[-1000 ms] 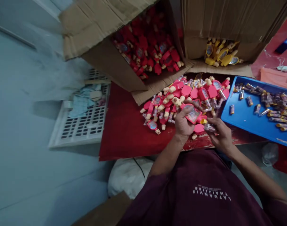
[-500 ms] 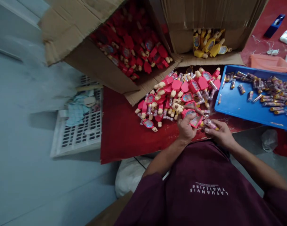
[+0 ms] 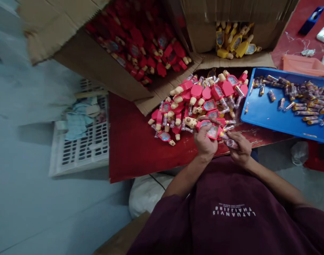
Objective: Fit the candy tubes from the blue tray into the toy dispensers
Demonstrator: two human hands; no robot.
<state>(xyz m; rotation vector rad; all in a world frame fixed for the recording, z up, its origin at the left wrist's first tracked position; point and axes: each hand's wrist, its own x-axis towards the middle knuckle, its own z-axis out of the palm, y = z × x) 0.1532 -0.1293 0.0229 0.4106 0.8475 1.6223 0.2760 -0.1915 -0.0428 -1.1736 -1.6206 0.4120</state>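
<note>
My left hand (image 3: 205, 142) is closed around a red plastic toy (image 3: 212, 132) with a clear window and a spotted, cream-coloured head pointing left. A small clear tube (image 3: 223, 136) with a yellow end sits at the toy's right end; whether it is attached I cannot tell. My right hand (image 3: 240, 148) is closed on another small candy tube (image 3: 232, 143), just below that end. Behind both hands lies a heap of similar red toys (image 3: 196, 91), many with clear tubes on them.
Right of the heap, a blue tray (image 3: 268, 122) holds many loose tubes. Two cardboard boxes stand behind: one (image 3: 98, 67) with red toys, one (image 3: 199, 39) with yellow toys. An orange tray (image 3: 305, 65) is at the right. A white plastic crate (image 3: 77, 159) stands left of the red table (image 3: 135, 152).
The view has shifted slightly, so most things appear further left and higher. My right hand has turned, its fingers now curled more over the tube, which points toward the toy's lower side.
</note>
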